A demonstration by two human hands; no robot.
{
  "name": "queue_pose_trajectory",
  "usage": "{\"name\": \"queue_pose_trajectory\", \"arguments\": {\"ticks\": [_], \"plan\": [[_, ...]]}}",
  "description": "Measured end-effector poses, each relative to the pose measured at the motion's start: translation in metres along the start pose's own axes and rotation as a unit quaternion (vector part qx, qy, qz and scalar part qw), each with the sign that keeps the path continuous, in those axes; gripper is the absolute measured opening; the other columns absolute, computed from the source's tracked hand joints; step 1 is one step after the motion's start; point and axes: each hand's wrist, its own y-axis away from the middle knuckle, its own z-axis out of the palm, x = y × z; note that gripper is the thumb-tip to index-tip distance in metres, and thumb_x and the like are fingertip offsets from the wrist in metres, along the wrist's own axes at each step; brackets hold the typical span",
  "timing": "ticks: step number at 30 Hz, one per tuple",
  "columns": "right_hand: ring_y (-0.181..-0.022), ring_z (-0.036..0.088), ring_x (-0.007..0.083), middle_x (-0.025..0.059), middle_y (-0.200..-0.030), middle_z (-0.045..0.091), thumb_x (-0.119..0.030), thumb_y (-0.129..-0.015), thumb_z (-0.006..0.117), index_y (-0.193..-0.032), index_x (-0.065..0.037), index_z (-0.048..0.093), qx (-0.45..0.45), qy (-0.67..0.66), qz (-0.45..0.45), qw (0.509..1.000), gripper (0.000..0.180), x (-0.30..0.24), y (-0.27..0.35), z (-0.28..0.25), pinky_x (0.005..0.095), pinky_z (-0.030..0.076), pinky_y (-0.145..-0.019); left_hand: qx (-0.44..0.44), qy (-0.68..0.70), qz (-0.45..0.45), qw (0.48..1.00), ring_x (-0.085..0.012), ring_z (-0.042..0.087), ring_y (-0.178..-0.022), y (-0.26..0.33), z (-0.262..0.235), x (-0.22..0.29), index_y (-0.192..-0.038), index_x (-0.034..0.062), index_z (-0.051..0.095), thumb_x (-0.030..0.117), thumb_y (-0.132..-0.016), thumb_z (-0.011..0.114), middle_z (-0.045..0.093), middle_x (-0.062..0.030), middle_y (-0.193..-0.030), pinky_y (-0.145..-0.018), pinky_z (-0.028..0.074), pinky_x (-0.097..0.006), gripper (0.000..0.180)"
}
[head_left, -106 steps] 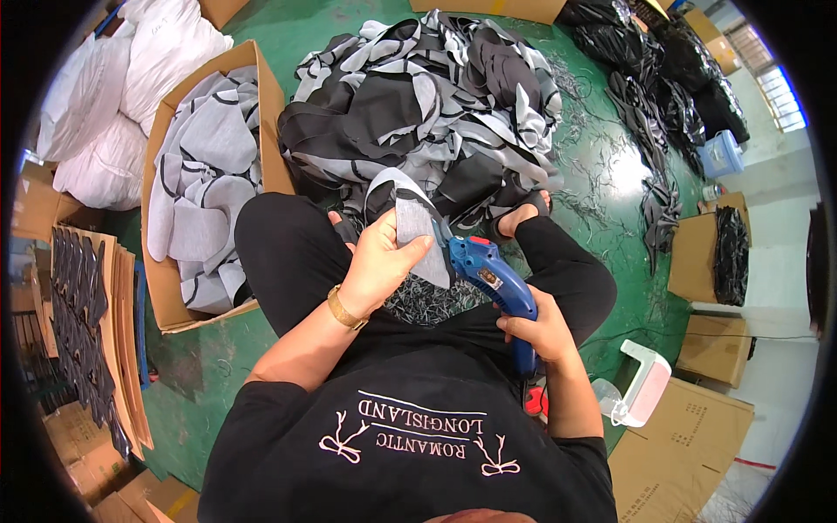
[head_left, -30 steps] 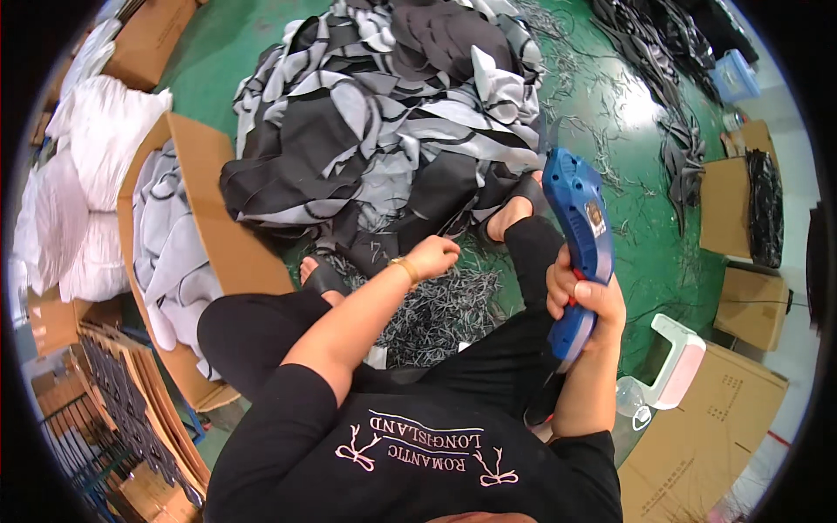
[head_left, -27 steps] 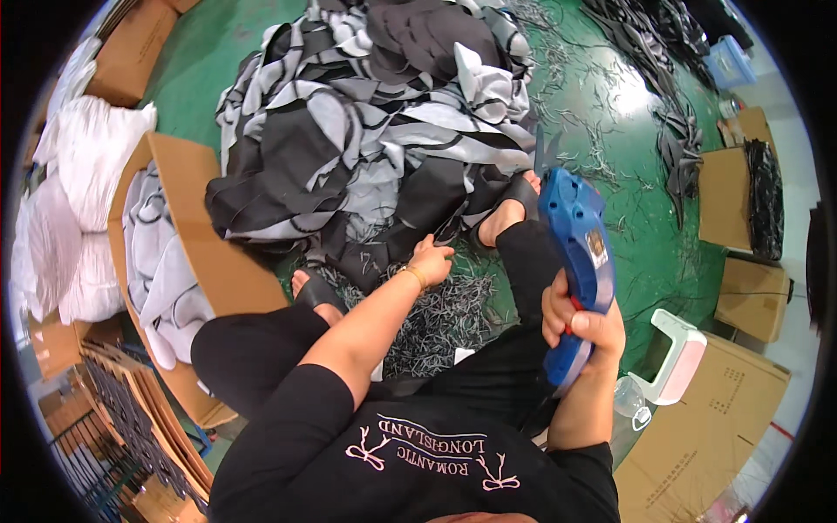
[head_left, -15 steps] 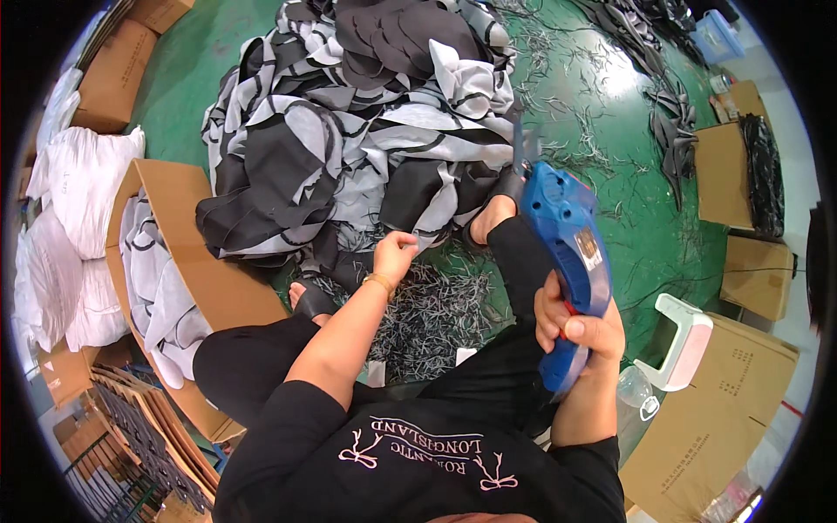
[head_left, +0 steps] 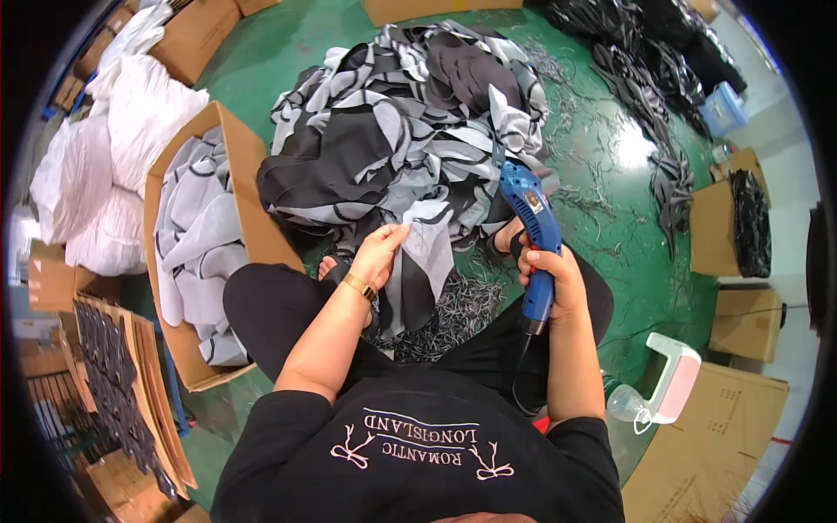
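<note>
Head view, going left to right: a cardboard box [head_left: 247, 179] is sitting beside the left knee with grey fabric pieces [head_left: 205, 218] heaping up inside, and I'm guessing it's parked there for easy reach. Next, the left hand [head_left: 375, 257] is pinching a grey-and-black fabric piece [head_left: 430, 248] by its edge, so the rest is hanging loose above the scraps [head_left: 466, 305], just in front of the big fabric pile [head_left: 336, 144]. That grip is probably leaving most of the cloth uncovered. The left forearm is angling inward. Over on the other side, the right hand [head_left: 555, 277] is wrapping around the handle of a blue power cutter [head_left: 532, 209], forearm running nearly straight forward. Its blades [head_left: 498, 152] are pointing away from the body, apart from the held piece, likely for safety. Can't tell whether a finger's pressing anything.
</note>
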Motion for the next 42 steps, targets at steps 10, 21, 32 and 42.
{"name": "queue_pose_trajectory", "arguments": {"ticks": [10, 21, 32, 42], "plan": [[-0.060, 0.054, 0.0133, 0.0046, -0.071, 0.055, -0.015, -0.072, 0.068, -0.101, 0.002, 0.056, -0.055, 0.053, 0.012, 0.997, 0.036, 0.035, 0.020, 0.026, 0.0261, 0.047, -0.057, 0.006, -0.015, 0.130, 0.991, -0.0025, 0.044, -0.065, 0.061, -0.003, 0.043, -0.095, 0.0092, 0.056, 0.017, -0.094, 0.057, 0.054, 0.0080, -0.078, -0.058, 0.035, -0.018, 0.008], [-0.081, 0.060, 0.0176, 0.0105, -0.091, 0.063, -0.020, -0.058, 0.082, -0.109, 0.003, 0.057, -0.015, 0.345, -0.139, 0.928, 0.062, 0.062, 0.020, 0.066, 0.0310, 0.049, -0.076, -0.218, 0.237, 0.023, 0.946, -0.0178, 0.063, -0.096, 0.123, 0.047, 0.024, -0.108, 0.0076, 0.055, 0.009, -0.091, 0.056, 0.063, -0.0075, -0.107, -0.083, 0.052, -0.035, 0.017], [-0.077, 0.053, 0.0092, 0.0003, -0.084, 0.057, -0.008, -0.069, 0.073, -0.108, 0.001, 0.059, -0.054, 0.355, -0.123, 0.925, 0.043, 0.020, 0.043, 0.069, 0.0242, 0.044, -0.073, -0.117, -0.027, 0.046, 0.992, -0.0130, 0.062, -0.089, 0.140, 0.038, 0.062, -0.111, 0.0012, 0.058, 0.016, -0.087, 0.067, 0.063, -0.0050, -0.103, -0.072, 0.056, -0.029, 0.030], [-0.065, 0.059, 0.0142, 0.0055, -0.080, 0.059, -0.010, -0.070, 0.072, -0.101, 0.003, 0.057, -0.070, 0.273, 0.030, 0.959, 0.037, 0.038, 0.103, 0.049, 0.0271, 0.048, -0.064, -0.021, 0.102, 0.121, 0.987, -0.0179, 0.064, -0.092, 0.133, 0.047, 0.055, -0.106, -0.0031, 0.060, 0.007, -0.088, 0.063, 0.064, -0.0081, -0.101, -0.082, 0.055, -0.032, 0.021]]}}
